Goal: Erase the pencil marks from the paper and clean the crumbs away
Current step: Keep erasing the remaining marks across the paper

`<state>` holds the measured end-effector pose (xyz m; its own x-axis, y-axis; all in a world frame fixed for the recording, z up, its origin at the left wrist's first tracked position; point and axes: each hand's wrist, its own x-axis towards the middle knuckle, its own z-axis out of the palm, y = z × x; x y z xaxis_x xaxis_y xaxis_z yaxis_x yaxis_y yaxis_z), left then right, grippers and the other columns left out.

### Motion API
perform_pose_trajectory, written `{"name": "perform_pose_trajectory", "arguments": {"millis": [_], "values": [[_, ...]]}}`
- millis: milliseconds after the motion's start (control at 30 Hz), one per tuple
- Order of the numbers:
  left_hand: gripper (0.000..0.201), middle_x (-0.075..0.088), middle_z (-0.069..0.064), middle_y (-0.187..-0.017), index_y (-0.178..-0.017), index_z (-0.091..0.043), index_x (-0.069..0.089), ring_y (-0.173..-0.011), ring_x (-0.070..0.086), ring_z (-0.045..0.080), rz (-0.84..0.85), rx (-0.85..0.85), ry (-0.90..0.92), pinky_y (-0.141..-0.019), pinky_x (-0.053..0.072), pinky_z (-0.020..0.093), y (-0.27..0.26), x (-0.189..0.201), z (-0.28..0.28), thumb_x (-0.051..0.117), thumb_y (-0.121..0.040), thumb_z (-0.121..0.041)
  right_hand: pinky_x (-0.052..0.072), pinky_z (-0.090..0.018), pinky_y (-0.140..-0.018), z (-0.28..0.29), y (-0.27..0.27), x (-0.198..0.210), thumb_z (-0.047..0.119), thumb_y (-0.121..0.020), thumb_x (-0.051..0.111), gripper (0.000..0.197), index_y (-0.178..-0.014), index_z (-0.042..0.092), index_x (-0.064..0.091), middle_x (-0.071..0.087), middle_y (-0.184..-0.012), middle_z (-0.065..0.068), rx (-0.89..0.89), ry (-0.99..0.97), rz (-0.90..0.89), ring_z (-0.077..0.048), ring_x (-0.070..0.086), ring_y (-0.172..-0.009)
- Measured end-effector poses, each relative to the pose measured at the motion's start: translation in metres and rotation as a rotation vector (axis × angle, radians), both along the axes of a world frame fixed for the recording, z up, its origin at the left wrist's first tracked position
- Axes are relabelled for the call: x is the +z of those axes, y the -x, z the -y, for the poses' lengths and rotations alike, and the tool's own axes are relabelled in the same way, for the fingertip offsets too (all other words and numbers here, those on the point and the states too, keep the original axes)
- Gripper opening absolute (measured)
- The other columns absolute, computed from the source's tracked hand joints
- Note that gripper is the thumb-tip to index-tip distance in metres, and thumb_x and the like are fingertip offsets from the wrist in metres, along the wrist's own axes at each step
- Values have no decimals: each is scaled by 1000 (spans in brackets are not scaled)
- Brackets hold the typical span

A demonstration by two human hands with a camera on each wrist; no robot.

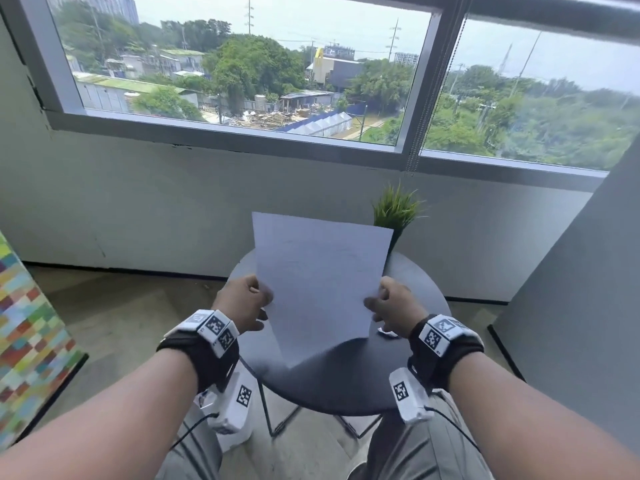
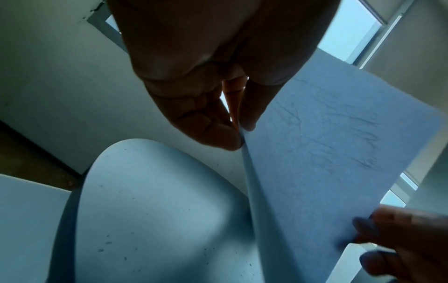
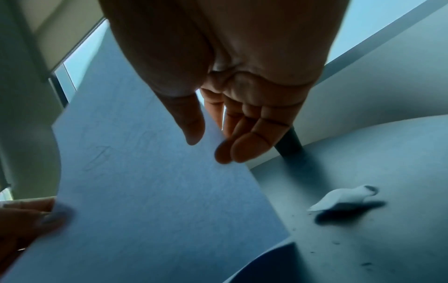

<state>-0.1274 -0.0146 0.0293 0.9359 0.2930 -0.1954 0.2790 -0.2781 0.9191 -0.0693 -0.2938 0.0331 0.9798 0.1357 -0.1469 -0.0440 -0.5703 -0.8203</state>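
Observation:
I hold a white sheet of paper tilted up off the round dark table. My left hand pinches its left edge, thumb in front and fingers behind. My right hand pinches the right edge the same way. Faint pencil marks show on the paper; they look fainter in the right wrist view. A white eraser lies on the table just below my right hand. Dark crumbs are scattered over the tabletop.
A small green potted plant stands at the table's far edge, partly behind the paper. A wall and a wide window are beyond it. A colourful patterned panel stands at the left, a grey partition at the right.

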Motion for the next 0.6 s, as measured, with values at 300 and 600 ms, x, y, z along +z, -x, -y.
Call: {"name": "perform_pose_trajectory", "arguments": {"millis": [300,600], "values": [[12,66,21,-79,-91,1,57,-63,68,32,-201,-20,-64,-62,62,47,-2,-30,-1,66,-83,3,36,-42,-109,54,-16,-60,41,-92,51,55,-145,34,38,40,-145,-6,109,814,-74,-34,42,-130],[108,42,2,-125,-147,-49,6,-106,62,37,-284,-145,-439,-88,55,45,-5,-55,4,80,-72,-27,41,-35,-86,57,-19,-56,46,-94,48,20,-90,26,48,42,-101,1,155,872,-21,-28,49,-100]]}}
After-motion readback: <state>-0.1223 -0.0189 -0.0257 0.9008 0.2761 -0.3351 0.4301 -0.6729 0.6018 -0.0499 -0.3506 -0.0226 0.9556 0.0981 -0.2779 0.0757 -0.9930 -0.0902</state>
